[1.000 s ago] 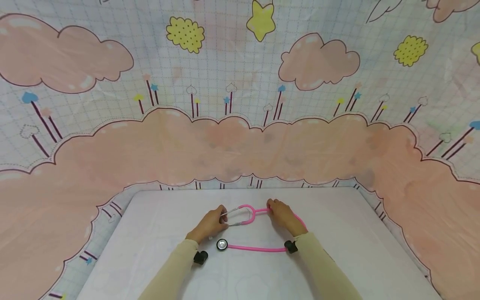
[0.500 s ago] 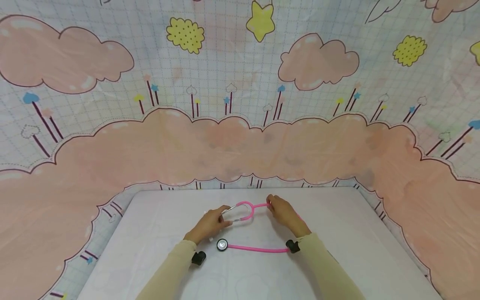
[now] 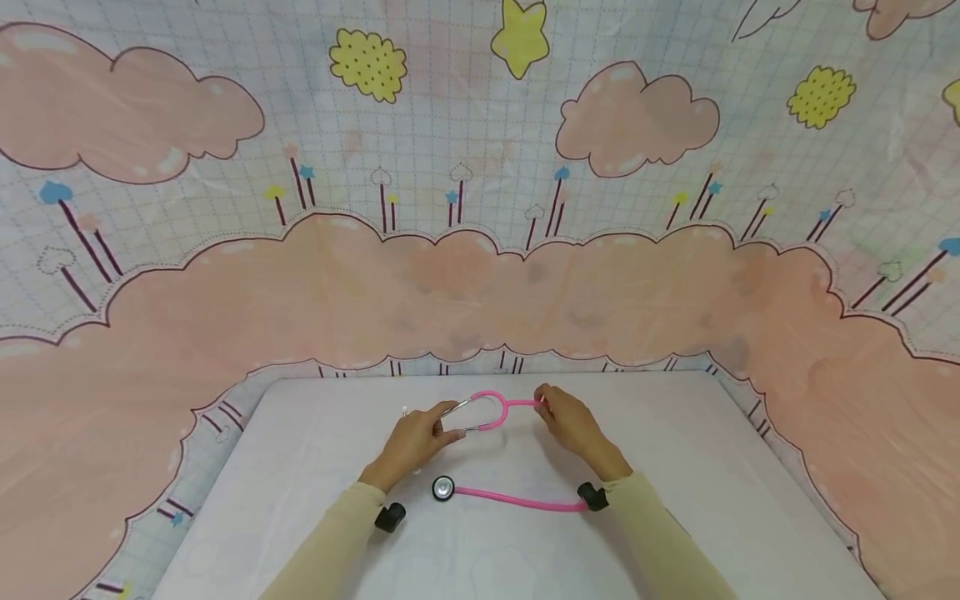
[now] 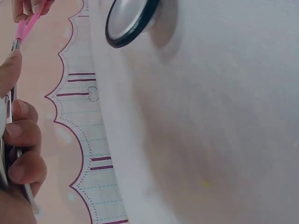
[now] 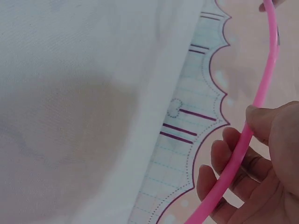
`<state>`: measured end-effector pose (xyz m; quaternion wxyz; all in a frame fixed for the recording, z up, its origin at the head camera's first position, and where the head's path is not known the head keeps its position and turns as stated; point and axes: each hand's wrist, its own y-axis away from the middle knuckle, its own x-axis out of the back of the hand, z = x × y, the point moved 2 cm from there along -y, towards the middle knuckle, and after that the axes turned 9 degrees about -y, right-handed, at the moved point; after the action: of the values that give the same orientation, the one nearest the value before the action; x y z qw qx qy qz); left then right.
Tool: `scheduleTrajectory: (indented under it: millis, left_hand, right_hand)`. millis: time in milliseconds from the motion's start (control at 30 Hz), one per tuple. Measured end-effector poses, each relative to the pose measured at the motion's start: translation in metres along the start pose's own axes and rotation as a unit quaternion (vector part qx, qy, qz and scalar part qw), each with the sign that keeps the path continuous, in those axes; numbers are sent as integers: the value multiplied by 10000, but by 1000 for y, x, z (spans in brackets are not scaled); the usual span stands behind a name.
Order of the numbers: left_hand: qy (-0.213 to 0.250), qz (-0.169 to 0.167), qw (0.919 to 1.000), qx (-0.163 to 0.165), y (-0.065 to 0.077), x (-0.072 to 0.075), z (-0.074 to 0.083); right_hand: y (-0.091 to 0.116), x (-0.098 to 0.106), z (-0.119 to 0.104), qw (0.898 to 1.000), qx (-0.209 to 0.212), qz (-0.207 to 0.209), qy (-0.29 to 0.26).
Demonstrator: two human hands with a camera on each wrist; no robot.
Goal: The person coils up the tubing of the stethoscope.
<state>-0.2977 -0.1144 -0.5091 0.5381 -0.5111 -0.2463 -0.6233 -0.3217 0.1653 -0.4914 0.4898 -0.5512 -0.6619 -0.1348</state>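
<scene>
A pink stethoscope (image 3: 504, 408) is held between both hands over the white table. My left hand (image 3: 417, 435) grips its metal ear tubes (image 3: 459, 408); in the left wrist view the fingers (image 4: 25, 135) curl round them. The right hand (image 3: 572, 421) pinches the pink tubing (image 5: 238, 151) just beyond the Y-shaped fork, thumb on one side and fingertips on the other. The round silver chest piece (image 3: 443, 488) with its black rim lies nearer the front, its tubing running right toward the right wrist. Part of the tubing is hidden behind the right forearm.
The white table (image 3: 480, 550) stretches out on all sides of the hands. Behind it hangs a printed cloth (image 3: 480, 292) with clouds and stars. Black wrist cameras (image 3: 390, 517) sit on both wrists.
Both hands have moved slightly toward the far edge, carrying the stethoscope's ear tubes and fork with them. The chest piece has stayed nearly in place.
</scene>
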Motion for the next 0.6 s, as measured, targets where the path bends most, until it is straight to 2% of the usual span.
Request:
scheduleTrajectory:
  millis: [300, 433, 600]
  left_hand:
    - [-32, 114, 9999, -44, 1, 8, 3]
    - [-34, 136, 9999, -65, 5, 9, 3]
    - [-6, 224, 9997, -131, 9, 12, 5]
  right_hand:
    - [1, 8, 5, 9929, -1128, -365, 93]
    - [5, 8, 9, 9917, -1224, -379, 133]
    - [9, 10, 9, 9940, -1069, -236, -62]
